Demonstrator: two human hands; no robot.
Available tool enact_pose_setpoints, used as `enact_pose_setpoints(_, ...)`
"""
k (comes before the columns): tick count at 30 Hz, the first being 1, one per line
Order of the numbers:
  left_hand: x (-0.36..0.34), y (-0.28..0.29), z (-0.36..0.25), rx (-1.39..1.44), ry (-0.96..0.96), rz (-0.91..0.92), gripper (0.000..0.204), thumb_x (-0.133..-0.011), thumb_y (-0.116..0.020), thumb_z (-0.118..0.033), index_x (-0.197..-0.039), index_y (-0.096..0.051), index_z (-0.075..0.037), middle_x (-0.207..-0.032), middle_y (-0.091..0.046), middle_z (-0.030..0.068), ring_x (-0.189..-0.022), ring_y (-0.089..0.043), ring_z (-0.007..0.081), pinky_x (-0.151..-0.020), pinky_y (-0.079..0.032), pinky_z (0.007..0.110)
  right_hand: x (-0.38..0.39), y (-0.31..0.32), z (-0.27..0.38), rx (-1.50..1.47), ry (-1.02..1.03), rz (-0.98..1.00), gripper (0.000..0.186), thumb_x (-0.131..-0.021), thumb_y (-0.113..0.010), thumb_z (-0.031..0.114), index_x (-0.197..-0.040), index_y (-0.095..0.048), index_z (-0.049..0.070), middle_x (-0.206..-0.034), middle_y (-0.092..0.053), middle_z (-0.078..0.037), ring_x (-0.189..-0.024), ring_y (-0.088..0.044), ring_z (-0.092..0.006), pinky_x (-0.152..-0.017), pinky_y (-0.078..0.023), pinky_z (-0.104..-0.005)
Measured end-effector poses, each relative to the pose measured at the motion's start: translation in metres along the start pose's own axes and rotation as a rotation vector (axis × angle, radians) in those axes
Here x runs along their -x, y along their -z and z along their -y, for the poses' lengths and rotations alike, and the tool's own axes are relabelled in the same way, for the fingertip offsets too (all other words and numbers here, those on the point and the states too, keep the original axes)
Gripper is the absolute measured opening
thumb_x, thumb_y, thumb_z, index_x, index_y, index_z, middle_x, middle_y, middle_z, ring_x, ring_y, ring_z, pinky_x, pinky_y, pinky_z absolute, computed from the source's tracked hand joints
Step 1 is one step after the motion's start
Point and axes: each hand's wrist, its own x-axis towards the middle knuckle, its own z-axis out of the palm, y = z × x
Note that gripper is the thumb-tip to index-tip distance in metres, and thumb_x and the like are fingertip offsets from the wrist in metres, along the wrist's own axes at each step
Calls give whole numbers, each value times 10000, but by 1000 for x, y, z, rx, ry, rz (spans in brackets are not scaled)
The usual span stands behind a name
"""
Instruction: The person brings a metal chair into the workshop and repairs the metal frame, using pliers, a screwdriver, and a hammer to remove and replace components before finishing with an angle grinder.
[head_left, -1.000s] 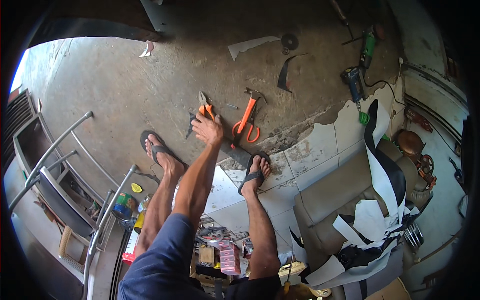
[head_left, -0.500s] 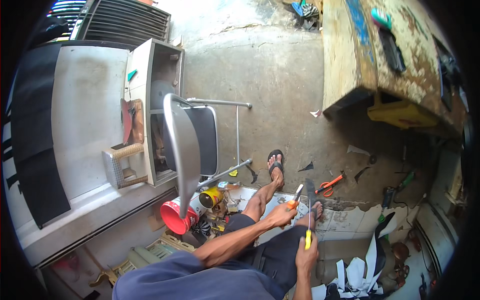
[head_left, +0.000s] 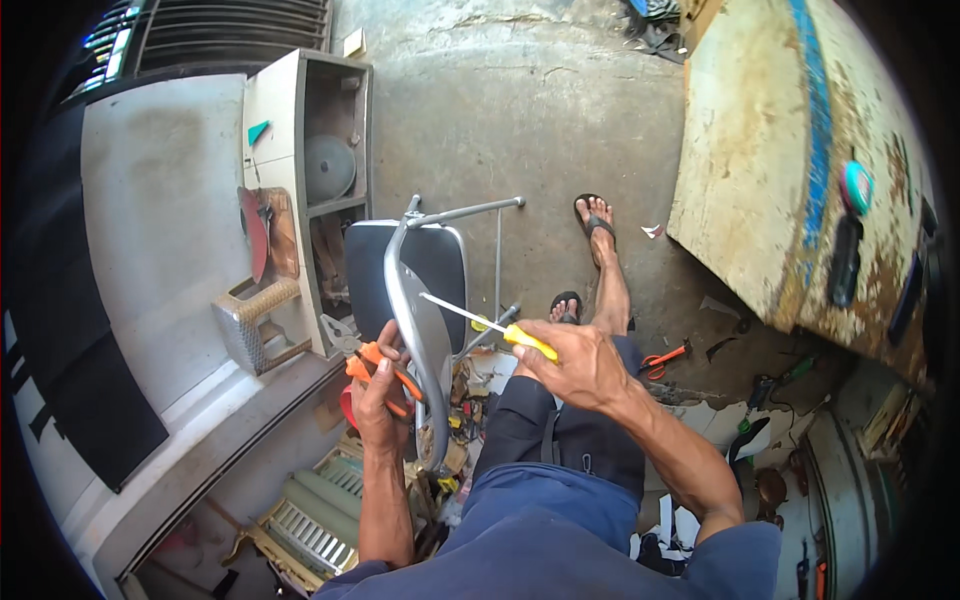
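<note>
My left hand [head_left: 378, 400] grips orange-handled pliers [head_left: 357, 356] with silvery jaws, beside the metal chair's tube [head_left: 429, 395]. The chair has a dark padded seat [head_left: 370, 255] and a grey back panel. My right hand [head_left: 575, 365] is closed on a yellow-handled screwdriver [head_left: 530, 342], whose long shaft reaches left to the chair back, its tip at the panel near the tube. I cannot tell whether the tip is touching it.
A cabinet [head_left: 300, 100] and woven-framed object [head_left: 250, 310] stand left. A worn wooden cabinet [head_left: 745, 180] stands right. Orange scissors [head_left: 662, 362] and power tools [head_left: 770, 390] lie on the floor [head_left: 510, 130]. Bins of clutter [head_left: 310, 505] are below.
My left hand has risen from the floor with the pliers to the chair. My right hand has raised the screwdriver across to the chair back. The view has swung toward the cabinets.
</note>
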Motion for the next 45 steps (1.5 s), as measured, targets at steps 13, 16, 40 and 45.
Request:
enact_pose_setpoints(13,-14,7,-15,-277,265,-275,123,-958,-603,-72,-1064,-543,-78,-660,-435,-64,-450,-372,31,-411,-285,167,-67,38,0,-149,-218,369,279,-889,-650,285,-1088,-710,100,-818,-712,-179,-706,-693,-369,-649,-563,-443)
enact_pose_setpoints(16,-19,3,-11,-254,256,-357,94,-954,-604,-76,-942,-512,-89,-617,-422,-41,-415,-348,48,-408,-304,187,-75,44,-4,-132,-228,406,286,-884,-647,295,-1096,-714,116,-820,-714,-181,-706,-694,-371,-655,-566,-447)
enact_pose_setpoints(40,-39,-49,-42,-136,439,-390,100,-947,-628,-133,-884,-564,-89,-763,-532,-18,-600,-467,73,-534,-351,211,-117,61,17,-77,-412,713,314,-895,-621,316,-1126,-723,129,-768,-698,-214,-703,-691,-396,-718,-568,-463)
enact_pose_setpoints(45,-36,-36,-40,-130,458,-293,111,-949,-625,-165,-914,-597,-64,-792,-580,14,-597,-501,82,-552,-384,220,-134,65,20,-59,-431,744,307,-890,-628,316,-1105,-732,123,-753,-694,-212,-688,-688,-390,-693,-560,-461)
